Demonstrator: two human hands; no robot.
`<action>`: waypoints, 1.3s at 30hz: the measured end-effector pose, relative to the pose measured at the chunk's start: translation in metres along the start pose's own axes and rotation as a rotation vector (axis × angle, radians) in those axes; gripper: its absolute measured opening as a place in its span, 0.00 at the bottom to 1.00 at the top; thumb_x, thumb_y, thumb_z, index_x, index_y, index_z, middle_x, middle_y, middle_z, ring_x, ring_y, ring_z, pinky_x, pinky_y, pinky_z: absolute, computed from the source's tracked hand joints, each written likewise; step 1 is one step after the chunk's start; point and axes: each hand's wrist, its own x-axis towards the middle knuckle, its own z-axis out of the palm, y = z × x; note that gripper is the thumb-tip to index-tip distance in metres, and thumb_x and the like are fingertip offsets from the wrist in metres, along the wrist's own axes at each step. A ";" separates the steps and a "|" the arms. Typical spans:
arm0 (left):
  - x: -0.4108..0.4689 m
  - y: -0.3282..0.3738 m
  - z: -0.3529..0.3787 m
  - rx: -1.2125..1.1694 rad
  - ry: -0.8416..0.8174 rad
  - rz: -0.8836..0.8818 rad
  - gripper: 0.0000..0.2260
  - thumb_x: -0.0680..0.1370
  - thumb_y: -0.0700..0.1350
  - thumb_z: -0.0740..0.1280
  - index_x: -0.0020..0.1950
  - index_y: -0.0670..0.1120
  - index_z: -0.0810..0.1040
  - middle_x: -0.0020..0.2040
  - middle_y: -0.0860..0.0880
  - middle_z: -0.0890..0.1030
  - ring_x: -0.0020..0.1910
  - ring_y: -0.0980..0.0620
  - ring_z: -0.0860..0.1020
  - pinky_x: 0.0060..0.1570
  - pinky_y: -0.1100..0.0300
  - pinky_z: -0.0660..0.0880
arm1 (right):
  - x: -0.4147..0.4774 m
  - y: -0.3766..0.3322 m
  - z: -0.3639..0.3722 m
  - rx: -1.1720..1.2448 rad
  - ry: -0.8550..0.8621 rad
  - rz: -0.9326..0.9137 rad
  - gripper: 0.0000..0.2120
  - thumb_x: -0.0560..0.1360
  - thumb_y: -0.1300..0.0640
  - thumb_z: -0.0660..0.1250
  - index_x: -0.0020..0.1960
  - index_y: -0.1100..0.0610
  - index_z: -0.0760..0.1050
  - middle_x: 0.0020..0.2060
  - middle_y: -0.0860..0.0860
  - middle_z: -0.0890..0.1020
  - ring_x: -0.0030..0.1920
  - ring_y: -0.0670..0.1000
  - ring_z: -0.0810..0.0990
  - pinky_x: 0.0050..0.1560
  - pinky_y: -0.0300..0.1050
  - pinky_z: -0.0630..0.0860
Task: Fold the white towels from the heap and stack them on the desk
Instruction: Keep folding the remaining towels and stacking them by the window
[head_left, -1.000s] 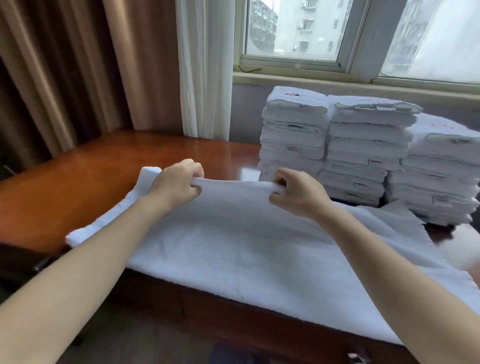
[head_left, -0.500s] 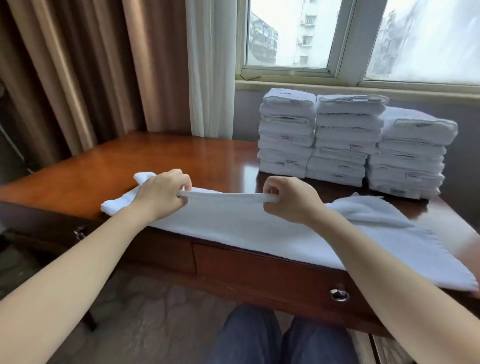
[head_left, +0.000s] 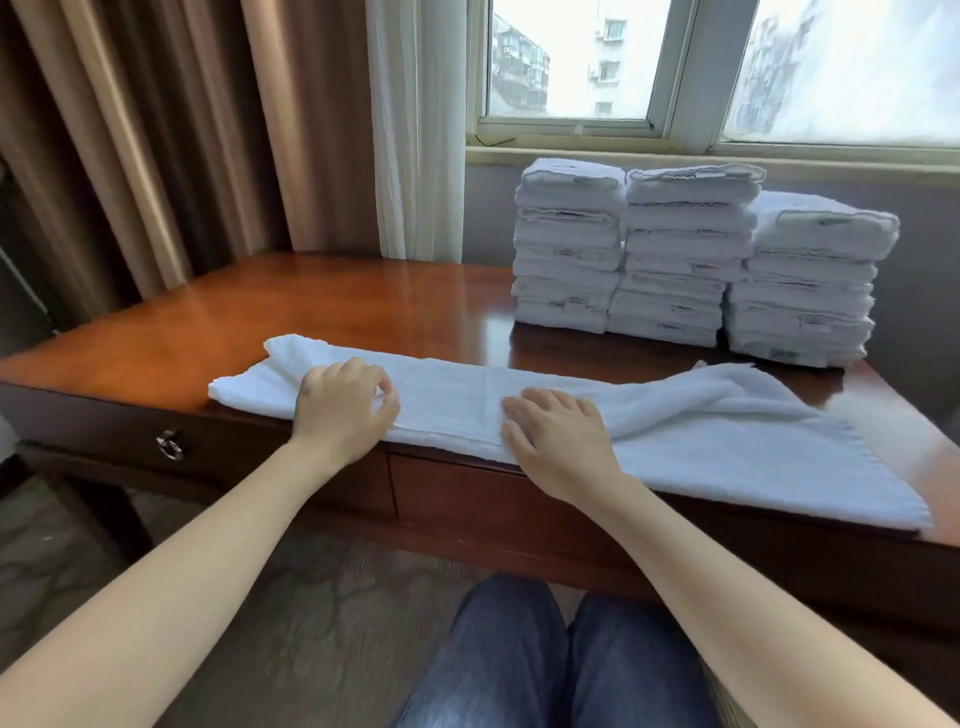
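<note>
- Towel (head_left: 675, 415) lies as a long band along the near edge of the desk (head_left: 218, 317), right end rumpled and wider.
- Left hand (head_left: 340, 410): fingers curled, thumb and forefinger nearly pinched; cannot tell if they hold cloth.
- Right hand (head_left: 558, 441): flat, fingers spread, pressing down, gripping nothing.
- 3 stacks (head_left: 685, 254) stand at the back right, well apart from the band.
- Judgement: smooth outward from the middle, square the rumpled right end, then fold across.
</note>
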 end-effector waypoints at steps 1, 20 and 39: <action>0.001 -0.002 0.005 -0.019 0.000 -0.015 0.09 0.77 0.49 0.63 0.48 0.47 0.80 0.44 0.49 0.78 0.47 0.45 0.77 0.53 0.50 0.69 | 0.004 0.002 0.001 0.004 -0.002 -0.010 0.15 0.81 0.47 0.53 0.63 0.47 0.72 0.60 0.47 0.75 0.66 0.52 0.70 0.64 0.50 0.63; 0.058 -0.034 0.036 0.099 -0.005 -0.188 0.13 0.79 0.49 0.61 0.60 0.52 0.81 0.56 0.48 0.80 0.57 0.46 0.76 0.74 0.41 0.55 | 0.091 0.017 0.028 0.067 0.061 0.025 0.17 0.78 0.48 0.59 0.65 0.47 0.76 0.63 0.46 0.77 0.66 0.51 0.70 0.64 0.47 0.60; 0.064 -0.014 0.036 -0.022 -0.208 -0.317 0.18 0.82 0.53 0.55 0.69 0.54 0.73 0.73 0.51 0.70 0.76 0.50 0.60 0.74 0.40 0.42 | 0.083 0.028 0.010 0.111 0.086 0.045 0.14 0.76 0.49 0.56 0.49 0.51 0.79 0.47 0.47 0.78 0.53 0.51 0.74 0.57 0.46 0.66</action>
